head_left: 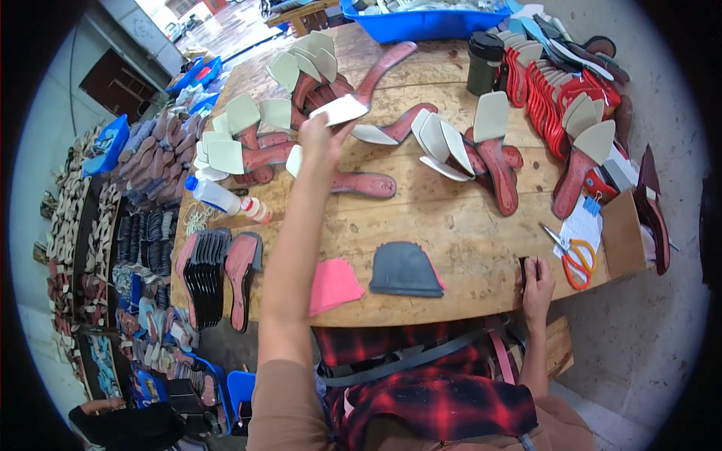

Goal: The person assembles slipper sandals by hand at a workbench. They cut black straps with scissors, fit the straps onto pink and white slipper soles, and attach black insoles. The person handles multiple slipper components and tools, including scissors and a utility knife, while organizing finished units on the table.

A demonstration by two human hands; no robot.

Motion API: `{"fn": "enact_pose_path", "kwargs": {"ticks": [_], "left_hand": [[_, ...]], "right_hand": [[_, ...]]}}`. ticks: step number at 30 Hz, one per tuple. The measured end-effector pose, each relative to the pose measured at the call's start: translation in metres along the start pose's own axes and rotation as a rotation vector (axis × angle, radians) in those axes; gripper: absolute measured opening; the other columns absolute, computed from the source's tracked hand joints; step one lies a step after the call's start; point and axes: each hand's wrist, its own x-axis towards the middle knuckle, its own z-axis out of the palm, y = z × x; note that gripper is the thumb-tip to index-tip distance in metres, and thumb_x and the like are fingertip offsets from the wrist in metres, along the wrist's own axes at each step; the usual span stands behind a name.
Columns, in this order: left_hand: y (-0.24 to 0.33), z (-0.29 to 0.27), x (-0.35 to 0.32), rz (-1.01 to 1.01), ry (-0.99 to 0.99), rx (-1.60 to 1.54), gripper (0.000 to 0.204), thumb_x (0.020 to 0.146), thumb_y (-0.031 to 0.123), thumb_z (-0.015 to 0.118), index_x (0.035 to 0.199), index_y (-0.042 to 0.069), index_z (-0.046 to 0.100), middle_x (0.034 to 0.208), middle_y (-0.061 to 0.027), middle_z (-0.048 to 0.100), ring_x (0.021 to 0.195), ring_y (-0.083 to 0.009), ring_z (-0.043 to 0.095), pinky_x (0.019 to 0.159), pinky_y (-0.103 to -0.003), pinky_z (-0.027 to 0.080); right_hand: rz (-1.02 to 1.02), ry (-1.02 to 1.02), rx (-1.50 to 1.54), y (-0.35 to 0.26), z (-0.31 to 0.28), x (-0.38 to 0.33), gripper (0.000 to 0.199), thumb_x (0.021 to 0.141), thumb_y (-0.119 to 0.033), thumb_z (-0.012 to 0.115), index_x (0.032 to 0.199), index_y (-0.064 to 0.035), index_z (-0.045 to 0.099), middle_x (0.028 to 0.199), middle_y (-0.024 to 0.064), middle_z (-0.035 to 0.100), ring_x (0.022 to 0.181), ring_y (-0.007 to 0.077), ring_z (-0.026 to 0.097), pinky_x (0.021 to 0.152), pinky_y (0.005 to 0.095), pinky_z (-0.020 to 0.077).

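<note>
My left hand (pixel 320 143) is stretched far over the table, fingers closed on the cream-white end of a red shoe insole (pixel 372 79). The insole's narrow red end points away to the upper right, above other insoles. At the table's front edge on the right, my right hand (pixel 537 286) is closed around a small dark object (pixel 523 269) whose kind I cannot make out. Orange-handled scissors (pixel 575 259) lie just right of that hand. Between my arms are a dark grey cut piece (pixel 406 269) with a pink edge and a pink cut piece (pixel 335 286).
Red insoles with cream ends (pixel 492 161) lie in piles across the wooden table (pixel 444 218). A white bottle with a blue cap (pixel 214 195) lies left; a dark tumbler (pixel 483 64) stands at the far right. Stacked insoles (pixel 203 274) sit front left. A blue tray (pixel 425 24) is at the back.
</note>
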Motion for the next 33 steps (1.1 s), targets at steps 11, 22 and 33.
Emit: {"fn": "enact_pose_path", "kwargs": {"ticks": [11,22,33], "left_hand": [[-0.057,-0.019,0.056,0.486,0.133,1.380,0.075,0.084,0.060,0.062,0.115,-0.009,0.059,0.106,-0.0259,0.063,0.096,-0.0339,0.065,0.089,-0.046,0.054],[-0.018,-0.036,-0.008,0.651,0.150,1.219,0.027,0.085,0.025,0.063,0.084,-0.003,0.063,0.071,-0.0103,0.066,0.066,-0.0208,0.064,0.058,-0.035,0.050],[0.078,-0.069,-0.240,0.525,0.125,0.459,0.030,0.091,0.028,0.071,0.107,0.006,0.058,0.092,-0.0012,0.063,0.080,-0.0081,0.058,0.072,-0.025,0.048]], "right_hand": [[0.075,0.075,0.016,0.009,-0.004,-0.008,0.015,0.100,-0.015,0.054,0.094,-0.0008,0.058,0.071,-0.0005,0.055,0.061,0.0046,0.050,0.054,0.0213,0.0397],[0.069,0.012,0.189,-0.012,0.000,-0.001,0.016,0.100,-0.017,0.055,0.106,-0.0024,0.056,0.074,0.0006,0.058,0.062,0.0052,0.053,0.050,0.0201,0.0401],[-0.053,-0.546,0.643,-0.222,0.067,-0.048,0.010,0.090,-0.012,0.066,0.095,-0.0032,0.064,0.074,0.0012,0.062,0.052,0.0057,0.052,0.045,0.0187,0.0369]]}}
